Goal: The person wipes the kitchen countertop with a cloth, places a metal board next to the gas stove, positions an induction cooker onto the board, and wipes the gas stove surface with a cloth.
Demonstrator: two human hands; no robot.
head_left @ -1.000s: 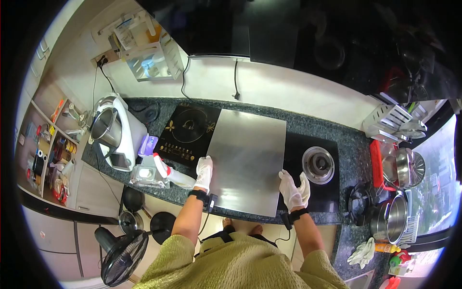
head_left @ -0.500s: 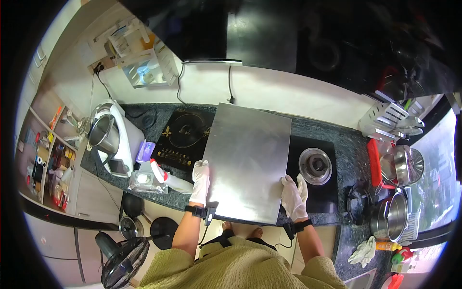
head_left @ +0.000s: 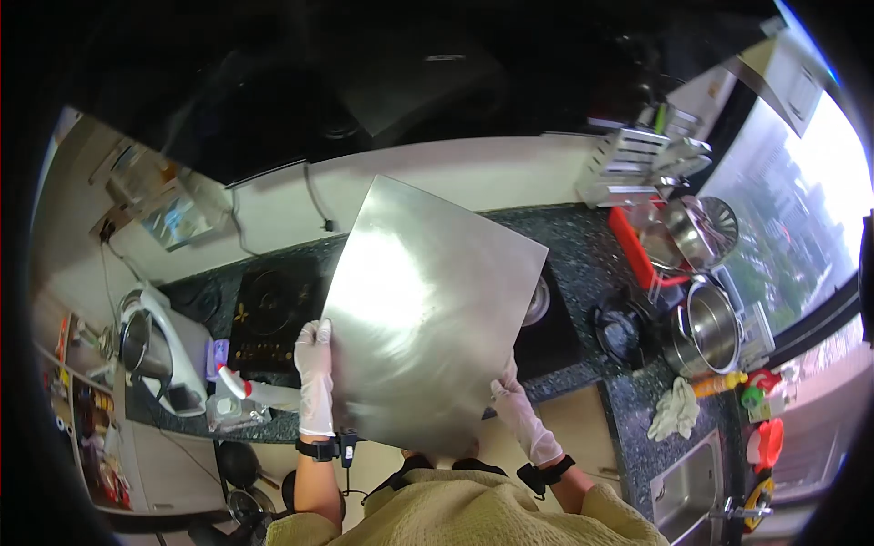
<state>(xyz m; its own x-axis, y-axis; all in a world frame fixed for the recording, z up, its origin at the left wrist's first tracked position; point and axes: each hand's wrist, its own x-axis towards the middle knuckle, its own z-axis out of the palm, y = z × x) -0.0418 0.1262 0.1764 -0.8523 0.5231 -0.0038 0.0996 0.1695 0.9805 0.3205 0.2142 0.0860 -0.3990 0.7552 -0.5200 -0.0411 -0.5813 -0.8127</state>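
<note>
A flat stainless steel sheet (head_left: 428, 318) is held up in front of me, tilted and turned at an angle over the countertop. My left hand (head_left: 315, 373), in a white glove, grips its left edge. The gloved right hand (head_left: 522, 414) has its fingers closed round the lower right edge. Beneath and behind the sheet lie a black induction cooktop (head_left: 259, 328) at left and a gas burner (head_left: 538, 301) at right, each partly covered. Beside my left hand lies a white spray bottle (head_left: 278, 395) with a red nozzle.
A white food processor (head_left: 177, 364) stands at the left. On the right are a black pan support (head_left: 623, 329), a steel pot (head_left: 713, 326), a red dish rack (head_left: 635, 247), a cloth (head_left: 675, 409) and a sink (head_left: 689, 487). A dark range hood (head_left: 437, 91) hangs overhead.
Both hands have lifted the steel sheet off the counter and tilted it, turning it clockwise. It covers more of the gas burner. My view has swung to the right.
</note>
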